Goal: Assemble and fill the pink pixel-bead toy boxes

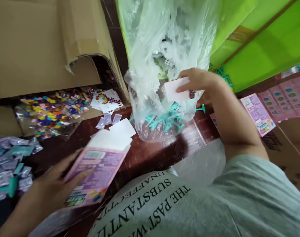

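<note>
My left hand point(53, 187) grips a pink and purple printed box point(97, 168) whose white flap stands open toward the plastic bag. In my right hand point(196, 80) is a white card point(176, 89), pinched between thumb and fingers above that bag. The clear plastic bag point(145, 121) holds white gridded plastic pieces point(171, 59) and teal plastic tools point(168, 118). A blank white card point(124, 128) lies on the dark red table point(150, 158) just past the open box. Small lilac packets point(107, 120) rest close to this card.
A bag of colourful small pieces point(56, 110) and printed pattern cards point(107, 100) lie by a large cardboard box point(28, 42). At left is a pile of lilac and teal packets point(11, 161). Green cartons point(266, 42) stand right, above rows of pink boxes point(285, 95).
</note>
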Motion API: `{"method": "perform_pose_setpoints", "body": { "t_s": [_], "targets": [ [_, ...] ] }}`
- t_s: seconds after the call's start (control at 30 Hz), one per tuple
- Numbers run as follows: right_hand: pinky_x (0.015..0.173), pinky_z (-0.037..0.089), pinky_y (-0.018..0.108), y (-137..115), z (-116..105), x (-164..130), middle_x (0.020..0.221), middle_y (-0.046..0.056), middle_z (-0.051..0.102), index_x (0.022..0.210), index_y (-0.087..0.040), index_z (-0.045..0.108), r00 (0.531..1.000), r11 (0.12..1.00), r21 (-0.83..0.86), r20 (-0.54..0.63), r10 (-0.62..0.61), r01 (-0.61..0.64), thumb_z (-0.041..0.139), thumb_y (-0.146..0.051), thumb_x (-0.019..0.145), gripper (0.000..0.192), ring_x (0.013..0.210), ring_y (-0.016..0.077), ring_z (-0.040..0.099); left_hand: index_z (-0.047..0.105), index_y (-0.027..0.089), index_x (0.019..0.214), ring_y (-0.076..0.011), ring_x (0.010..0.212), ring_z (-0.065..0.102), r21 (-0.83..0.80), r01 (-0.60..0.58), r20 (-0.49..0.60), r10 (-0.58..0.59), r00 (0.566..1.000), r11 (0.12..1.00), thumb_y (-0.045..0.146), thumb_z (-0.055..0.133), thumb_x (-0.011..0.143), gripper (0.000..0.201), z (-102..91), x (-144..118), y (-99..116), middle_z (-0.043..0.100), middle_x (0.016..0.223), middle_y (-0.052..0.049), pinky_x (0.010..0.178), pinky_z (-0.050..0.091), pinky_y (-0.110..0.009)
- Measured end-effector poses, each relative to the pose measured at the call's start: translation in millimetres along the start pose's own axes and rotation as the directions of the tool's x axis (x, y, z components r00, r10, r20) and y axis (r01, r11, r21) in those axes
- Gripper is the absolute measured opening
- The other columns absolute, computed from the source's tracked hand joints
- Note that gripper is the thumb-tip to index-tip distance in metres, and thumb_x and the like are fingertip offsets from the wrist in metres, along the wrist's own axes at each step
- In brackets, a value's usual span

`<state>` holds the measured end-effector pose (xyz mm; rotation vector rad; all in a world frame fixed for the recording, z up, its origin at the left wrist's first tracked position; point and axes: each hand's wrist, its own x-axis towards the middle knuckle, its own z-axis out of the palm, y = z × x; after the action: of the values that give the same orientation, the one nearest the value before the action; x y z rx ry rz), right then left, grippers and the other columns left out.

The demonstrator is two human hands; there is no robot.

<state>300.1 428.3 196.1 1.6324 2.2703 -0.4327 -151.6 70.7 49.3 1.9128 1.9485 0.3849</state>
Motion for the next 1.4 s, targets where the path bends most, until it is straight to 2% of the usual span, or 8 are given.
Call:
{"method": "perform_pose_setpoints", "body": {
  "t_s": [0.1, 0.3, 0.5, 0.73, 0.93, 1.17, 1.27, 1.4],
  "targets": [
    [0.081, 0.054, 0.034, -3, -26, -65, 0.113, 0.013, 0.085, 0.142, -0.010, 0.074, 0.978, 0.994, 0.083, -0.194, 0.082, -0.067, 0.085, -0.039, 0.100, 0.052, 0.090, 0.0169, 0.077, 0.075, 0.029, 0.142, -0.0384, 0.095, 0.086, -0.155, 0.210, -0.066, -0.223, 0.973, 0.965, 0.071, 0.069, 0.093, 0.065, -5.9, 19, 27, 0.088, 0.120, -0.005, 0.086, 0.073, -0.054],
    [0.078, 0.064, 0.040, -83, 5, -102, 0.113, 0.006, 0.085, 0.130, -0.029, 0.079, 0.856, 0.888, 0.036, -0.288, -0.430, 0.458, 0.092, -0.053, 0.091, 0.048, 0.094, 0.0256, 0.080, 0.076, 0.028, 0.140, -0.0353, 0.112, 0.083, -0.636, 0.158, 0.039, -0.173, 0.984, 0.756, 0.068, 0.085, 0.083, 0.070, 34.1, 54, 109, 0.084, 0.131, -0.007, 0.102, 0.071, -0.052],
    [0.089, 0.063, 0.045, -157, 43, -108, 0.119, 0.011, 0.085, 0.140, -0.025, 0.070, 0.849, 0.895, -0.195, -0.287, -0.444, 0.402, 0.072, -0.038, 0.103, 0.039, 0.108, 0.0353, 0.081, 0.078, 0.024, 0.128, -0.0304, 0.099, 0.083, -0.838, 0.210, 0.016, -0.362, 0.932, 0.504, 0.060, 0.092, 0.083, 0.060, 42.4, 36, 110, 0.086, 0.117, -0.009, 0.086, 0.074, -0.044],
    [0.090, 0.059, 0.036, -190, 30, -88, 0.098, 0.000, 0.081, 0.124, -0.015, 0.080, 0.725, 0.702, -0.179, 0.152, -0.672, 0.689, 0.090, -0.040, 0.094, 0.040, 0.098, 0.0226, 0.080, 0.080, 0.024, 0.130, -0.0317, 0.107, 0.083, -0.831, 0.169, 0.005, -0.297, 0.955, 0.530, 0.059, 0.095, 0.079, 0.064, 36.2, 6, 83, 0.086, 0.123, -0.009, 0.091, 0.073, -0.044],
    [0.076, 0.055, 0.024, -199, 22, -48, 0.105, -0.002, 0.082, 0.132, -0.014, 0.078, 0.686, 0.783, 0.088, 0.428, -0.588, 0.616, 0.089, -0.039, 0.097, 0.044, 0.088, 0.0121, 0.074, 0.081, 0.025, 0.125, -0.0307, 0.101, 0.083, -0.823, 0.129, -0.008, -0.238, 0.971, 0.553, 0.056, 0.097, 0.076, 0.059, 38.8, -12, 62, 0.086, 0.116, -0.008, 0.091, 0.073, -0.045],
    [0.104, 0.058, 0.039, -228, 45, -63, 0.128, 0.008, 0.078, 0.139, -0.017, 0.069, 0.557, 0.569, -0.050, 0.291, -0.778, 0.821, 0.088, -0.042, 0.096, 0.053, 0.118, 0.0271, 0.074, 0.078, 0.025, 0.132, -0.0316, 0.112, 0.082, -0.833, 0.105, -0.060, -0.278, 0.959, 0.543, 0.055, 0.095, 0.080, 0.062, 55.0, -8, 62, 0.085, 0.126, -0.009, 0.101, 0.071, -0.050],
    [0.114, 0.057, 0.043, -229, 32, -78, 0.146, 0.008, 0.072, 0.148, -0.025, 0.065, 0.481, 0.480, 0.030, -0.031, -0.876, 0.877, 0.085, -0.056, 0.098, 0.062, 0.136, 0.0296, 0.067, 0.080, 0.025, 0.123, -0.0301, 0.105, 0.083, -0.834, 0.132, -0.076, -0.349, 0.934, 0.535, 0.049, 0.096, 0.076, 0.055, 60.3, -23, 49, 0.087, 0.117, -0.008, 0.096, 0.072, -0.048],
    [0.122, 0.056, 0.045, -231, 47, -47, 0.153, 0.011, 0.070, 0.150, -0.024, 0.065, 0.566, 0.596, 0.046, -0.379, -0.732, 0.802, 0.065, -0.053, 0.113, 0.047, 0.142, 0.0280, 0.065, 0.077, 0.022, 0.091, -0.0254, 0.076, 0.080, -0.866, 0.153, -0.187, -0.593, 0.783, 0.475, 0.041, 0.098, 0.063, 0.040, 66.6, -51, 26, 0.084, 0.088, -0.006, 0.076, 0.073, -0.041]
  ]
}}
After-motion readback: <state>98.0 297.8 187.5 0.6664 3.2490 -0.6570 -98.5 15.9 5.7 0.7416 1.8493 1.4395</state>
